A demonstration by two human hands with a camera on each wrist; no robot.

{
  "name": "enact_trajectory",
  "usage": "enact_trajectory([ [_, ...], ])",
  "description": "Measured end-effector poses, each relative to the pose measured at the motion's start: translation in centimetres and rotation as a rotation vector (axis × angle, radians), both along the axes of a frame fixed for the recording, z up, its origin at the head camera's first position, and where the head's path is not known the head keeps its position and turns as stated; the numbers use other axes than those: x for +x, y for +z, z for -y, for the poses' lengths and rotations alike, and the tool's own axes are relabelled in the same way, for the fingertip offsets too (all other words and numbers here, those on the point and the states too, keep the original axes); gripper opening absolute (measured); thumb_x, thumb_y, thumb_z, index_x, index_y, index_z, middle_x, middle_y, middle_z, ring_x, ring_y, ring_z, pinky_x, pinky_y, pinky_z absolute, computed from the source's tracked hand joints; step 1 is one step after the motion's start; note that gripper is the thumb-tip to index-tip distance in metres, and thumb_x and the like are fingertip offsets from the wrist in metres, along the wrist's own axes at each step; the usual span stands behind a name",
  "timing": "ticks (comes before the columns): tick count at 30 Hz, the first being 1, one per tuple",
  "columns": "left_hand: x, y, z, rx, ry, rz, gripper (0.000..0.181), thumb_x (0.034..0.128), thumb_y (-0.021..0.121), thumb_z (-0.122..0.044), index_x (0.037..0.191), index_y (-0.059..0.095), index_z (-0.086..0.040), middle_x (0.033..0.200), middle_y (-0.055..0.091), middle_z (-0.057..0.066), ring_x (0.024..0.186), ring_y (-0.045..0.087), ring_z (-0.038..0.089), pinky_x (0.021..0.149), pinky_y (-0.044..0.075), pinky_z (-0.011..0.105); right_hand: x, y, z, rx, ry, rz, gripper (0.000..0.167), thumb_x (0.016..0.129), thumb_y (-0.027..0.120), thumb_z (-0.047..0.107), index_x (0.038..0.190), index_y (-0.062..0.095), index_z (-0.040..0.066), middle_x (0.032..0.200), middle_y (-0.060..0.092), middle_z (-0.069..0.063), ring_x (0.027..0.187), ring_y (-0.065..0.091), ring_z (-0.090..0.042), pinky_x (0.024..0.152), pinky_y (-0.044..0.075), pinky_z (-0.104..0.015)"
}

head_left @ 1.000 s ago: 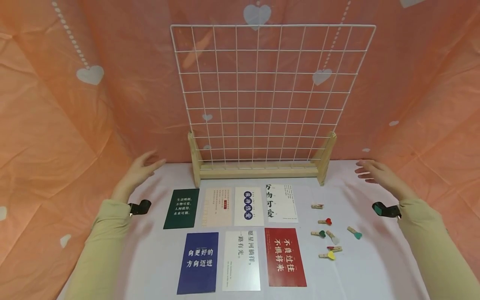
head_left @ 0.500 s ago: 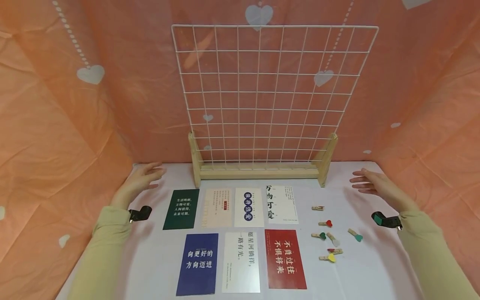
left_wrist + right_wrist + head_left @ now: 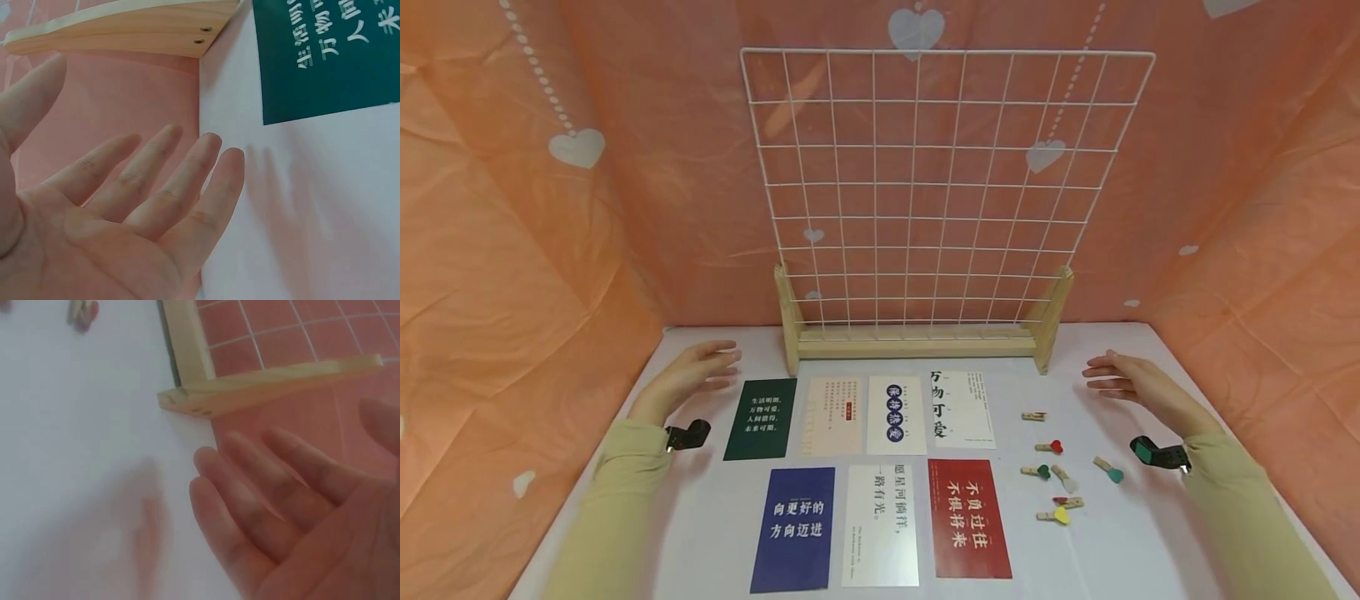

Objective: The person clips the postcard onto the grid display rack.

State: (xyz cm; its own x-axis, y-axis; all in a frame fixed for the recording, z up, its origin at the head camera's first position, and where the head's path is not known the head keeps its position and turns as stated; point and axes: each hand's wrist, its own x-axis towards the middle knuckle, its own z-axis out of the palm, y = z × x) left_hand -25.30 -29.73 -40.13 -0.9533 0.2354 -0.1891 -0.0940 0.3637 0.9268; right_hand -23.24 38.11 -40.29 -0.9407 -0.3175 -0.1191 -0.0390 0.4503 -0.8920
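Note:
My left hand (image 3: 688, 379) hovers over the table's left side with relaxed fingers and holds nothing. Nearest to it lies a dark green card (image 3: 761, 419) with white writing. On the right, my right hand (image 3: 1138, 385) is also in the air, fingers loosely extended, palm bare in the right wrist view. Several small wooden clothespins (image 3: 1034, 416) with coloured hearts lie between that hand and the cards. Beside the green card are a cream card (image 3: 832, 417), a white card with blue circles (image 3: 897, 415) and a white card with black writing (image 3: 962, 410).
A white wire grid (image 3: 932, 183) stands in a wooden base (image 3: 917, 346) at the back. The front row has a blue card (image 3: 793, 530), a silvery white card (image 3: 880, 527) and a red card (image 3: 970, 518). Orange cloth (image 3: 512, 250) surrounds the table.
Both hands have come lower and a little nearer to the middle of the table. The cards, clothespins and grid stay where they were.

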Motion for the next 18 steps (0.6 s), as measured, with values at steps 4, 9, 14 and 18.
enact_trajectory([
  [4,0.1,-0.5,-0.2,-0.018,0.005,0.03,0.074,0.0985,0.055,-0.032,0.147,0.018,0.01,0.144,0.03,0.035,0.126,0.041,0.047,0.102,0.037,0.053,0.0,-0.5,0.6,-0.01,0.005,0.023,0.067,0.104,0.028,0.044,0.136,0.037,-0.014,0.134,0.045,-0.033,0.114,0.058,-0.026,0.091,0.049,-0.027],
  [9,0.0,-1.0,-0.2,-0.028,0.007,0.032,0.069,0.1001,0.052,-0.028,0.145,0.019,0.012,0.142,0.032,0.036,0.125,0.042,0.047,0.102,0.038,0.052,0.1,-1.0,1.2,0.019,0.004,0.044,0.067,0.104,0.027,0.047,0.137,0.04,-0.01,0.133,0.049,-0.028,0.115,0.058,-0.023,0.089,0.047,-0.019],
  [14,-0.1,-1.3,-0.2,-0.046,0.0,0.036,0.065,0.101,0.05,-0.026,0.144,0.021,0.014,0.141,0.033,0.037,0.126,0.041,0.046,0.102,0.039,0.05,0.1,-1.4,1.8,-0.011,0.034,0.057,0.065,0.105,0.026,0.045,0.136,0.04,-0.01,0.133,0.049,-0.029,0.118,0.055,-0.029,0.091,0.047,-0.022],
  [18,-0.2,-1.5,-0.2,-0.077,0.002,0.037,0.068,0.0998,0.052,-0.031,0.143,0.024,0.014,0.141,0.034,0.035,0.126,0.042,0.045,0.102,0.039,0.05,0.1,-1.7,2.2,-0.032,0.041,0.077,0.065,0.104,0.028,0.045,0.136,0.04,-0.011,0.133,0.048,-0.03,0.119,0.053,-0.034,0.096,0.047,-0.032],
])
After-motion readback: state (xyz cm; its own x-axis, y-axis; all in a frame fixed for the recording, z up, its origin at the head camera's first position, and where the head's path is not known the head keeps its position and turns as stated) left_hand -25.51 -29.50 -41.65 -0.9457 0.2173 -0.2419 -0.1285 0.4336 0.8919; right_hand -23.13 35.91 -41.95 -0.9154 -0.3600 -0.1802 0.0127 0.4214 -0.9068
